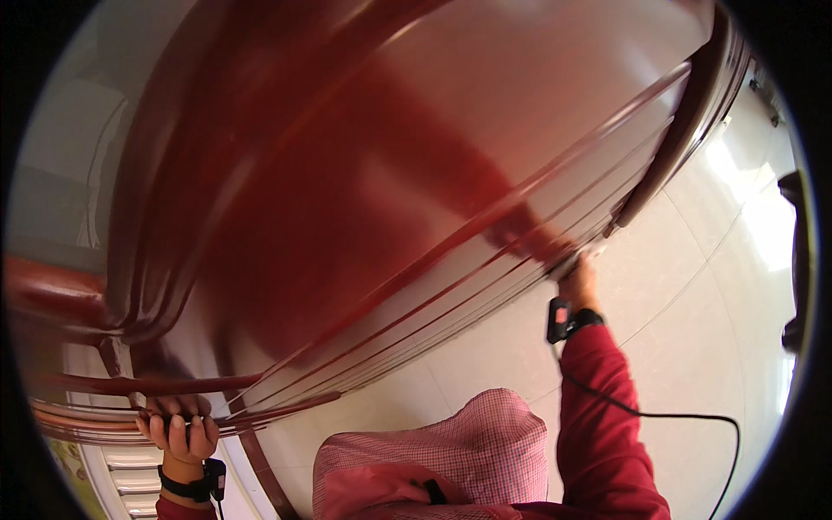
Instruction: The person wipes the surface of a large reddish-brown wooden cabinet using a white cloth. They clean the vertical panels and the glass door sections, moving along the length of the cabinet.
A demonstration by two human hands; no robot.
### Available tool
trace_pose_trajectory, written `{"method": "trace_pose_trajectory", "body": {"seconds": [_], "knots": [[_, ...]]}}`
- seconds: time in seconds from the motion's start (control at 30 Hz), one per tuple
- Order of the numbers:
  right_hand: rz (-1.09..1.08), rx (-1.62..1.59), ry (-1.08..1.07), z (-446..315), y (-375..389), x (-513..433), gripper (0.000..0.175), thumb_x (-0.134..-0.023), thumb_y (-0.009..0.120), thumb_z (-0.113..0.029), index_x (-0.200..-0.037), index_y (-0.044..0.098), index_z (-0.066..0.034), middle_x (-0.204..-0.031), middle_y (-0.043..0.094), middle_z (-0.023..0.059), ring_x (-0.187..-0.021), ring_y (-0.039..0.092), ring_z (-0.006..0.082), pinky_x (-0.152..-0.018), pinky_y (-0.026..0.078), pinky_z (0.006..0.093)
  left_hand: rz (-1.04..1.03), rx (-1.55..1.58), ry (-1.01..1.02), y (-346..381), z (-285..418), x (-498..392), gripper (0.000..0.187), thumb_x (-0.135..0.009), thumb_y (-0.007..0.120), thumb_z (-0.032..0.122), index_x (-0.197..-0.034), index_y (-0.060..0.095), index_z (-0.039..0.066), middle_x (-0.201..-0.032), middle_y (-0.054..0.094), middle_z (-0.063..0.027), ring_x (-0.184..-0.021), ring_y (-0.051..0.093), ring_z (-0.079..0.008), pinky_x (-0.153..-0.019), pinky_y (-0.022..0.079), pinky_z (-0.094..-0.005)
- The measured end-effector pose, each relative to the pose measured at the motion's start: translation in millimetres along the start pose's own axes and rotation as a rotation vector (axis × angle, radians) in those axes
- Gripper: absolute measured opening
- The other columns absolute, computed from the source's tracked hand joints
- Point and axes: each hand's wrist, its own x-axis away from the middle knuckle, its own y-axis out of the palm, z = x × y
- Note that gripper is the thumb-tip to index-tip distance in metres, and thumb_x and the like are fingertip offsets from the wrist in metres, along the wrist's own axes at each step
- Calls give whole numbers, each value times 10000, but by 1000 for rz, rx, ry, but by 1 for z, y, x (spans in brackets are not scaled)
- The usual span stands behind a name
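A large glossy red-brown lacquered furniture panel [312, 214] fills most of the view, its long grooved edge [416, 318] curving across in front of me. At lower left, my left hand [179, 435] has its fingertips against the moulded edge, and its thumb is hidden. Farther along to the right, my right hand [578, 286] reaches to the same edge. A pale, blurred, cloth-like item [575, 261] is in its fingers, pressed against or beside the grooves. Each wrist wears a black strap with a small black box.
From the right wrist box a black cable [689, 415] loops down. Pale tiles cover the floor [676, 292]. A white slatted object [133, 481] stands at lower left beside a dark red strip [260, 461]. Below me is checked fabric [481, 435]. Dark objects [796, 260] sit at the right rim.
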Motion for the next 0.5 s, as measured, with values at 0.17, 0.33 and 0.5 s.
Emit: {"method": "trace_pose_trajectory", "body": {"seconds": [0.17, 0.33, 0.5], "knots": [[36, 752, 486, 117, 63, 122, 501, -951, 384, -405, -1290, 462, -45, -1272, 540, 126, -1152, 526, 265, -977, 423, 375, 16, 21, -7, 4, 1, -5, 242, -895, 497, 188, -1106, 452, 78, -1344, 369, -143, -1305, 289, -416, -1052, 194, -669], [85, -362, 333, 103, 67, 102, 364, -967, 360, -402, -1061, 562, -114, -957, 618, 79, -887, 594, 258, -749, 507, 441, 6, -7, 13, 0, 1, -8, 247, -885, 504, 201, -1098, 456, 86, -1349, 368, -133, -1308, 289, -414, -1057, 194, -663], [-114, -130, -219, -50, 29, -9, 360, -970, 391, -434, -978, 570, -122, -837, 586, 18, -772, 574, 171, -730, 468, 342, -5, -21, -4, -4, 2, -2, 260, -873, 526, 185, -1096, 448, 78, -1326, 381, -143, -1293, 305, -429, -1040, 218, -679]]}}
